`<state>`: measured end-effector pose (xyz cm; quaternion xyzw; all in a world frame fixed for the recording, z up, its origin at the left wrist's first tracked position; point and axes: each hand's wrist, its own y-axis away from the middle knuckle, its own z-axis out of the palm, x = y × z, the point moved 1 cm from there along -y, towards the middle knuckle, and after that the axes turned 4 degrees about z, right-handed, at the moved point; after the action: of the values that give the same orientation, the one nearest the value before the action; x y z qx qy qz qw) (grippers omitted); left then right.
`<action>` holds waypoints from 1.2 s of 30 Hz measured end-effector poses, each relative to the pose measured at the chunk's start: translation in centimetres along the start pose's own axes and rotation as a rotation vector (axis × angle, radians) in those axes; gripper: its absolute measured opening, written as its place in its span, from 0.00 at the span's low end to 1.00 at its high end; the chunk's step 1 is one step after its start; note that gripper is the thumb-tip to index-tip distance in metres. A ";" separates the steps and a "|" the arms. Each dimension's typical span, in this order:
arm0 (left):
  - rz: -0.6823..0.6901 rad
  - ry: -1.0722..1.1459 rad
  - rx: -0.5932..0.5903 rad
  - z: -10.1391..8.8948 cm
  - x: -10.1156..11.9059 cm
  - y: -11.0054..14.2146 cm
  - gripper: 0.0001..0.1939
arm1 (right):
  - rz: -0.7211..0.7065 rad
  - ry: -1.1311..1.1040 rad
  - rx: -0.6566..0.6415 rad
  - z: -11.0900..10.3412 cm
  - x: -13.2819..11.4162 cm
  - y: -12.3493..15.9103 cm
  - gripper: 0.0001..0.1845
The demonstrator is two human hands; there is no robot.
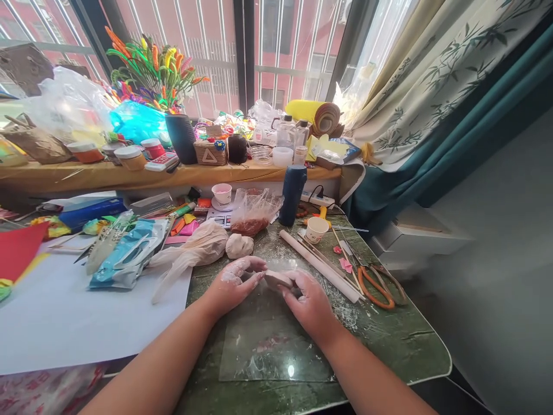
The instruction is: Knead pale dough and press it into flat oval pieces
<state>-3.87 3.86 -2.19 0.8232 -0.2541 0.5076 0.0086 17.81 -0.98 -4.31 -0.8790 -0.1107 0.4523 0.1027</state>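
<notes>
Both my hands are dusted with white powder and meet over a clear plastic sheet [268,351] on the green table [389,340]. Between them is a small flat piece of pale clay [277,279]. My left hand [235,282] curls its fingers round the left end of the piece. My right hand [309,302] pinches its right end with bent fingers. A round lump of pale clay [239,245] lies just beyond my left hand. To the right of my right hand a long wooden rolling pin [317,265] lies at a slant.
Orange-handled scissors [378,286] and thin sticks lie at the right near the table edge. A paper cup [316,229], a dark bottle [292,195] and a bag of brown powder [253,214] stand behind. White paper [64,311] and blue packets [127,253] cover the left.
</notes>
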 end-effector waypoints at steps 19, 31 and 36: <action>0.063 -0.064 -0.024 -0.3 0.3 0.3 0.16 | 0.000 -0.020 0.032 -0.3 -0.4 -0.1 0.07; 0.094 -0.080 -0.013 0.1 0.2 0.0 0.10 | -0.008 0.046 -0.031 0.2 -0.1 -0.3 0.07; -0.002 -0.078 -0.075 0.2 0.2 0.0 0.10 | 0.007 0.062 -0.036 0.3 0.2 -0.4 0.08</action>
<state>-3.59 3.74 -2.08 0.8417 -0.2720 0.4654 0.0301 17.68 -0.53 -4.53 -0.8946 -0.1126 0.4233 0.0885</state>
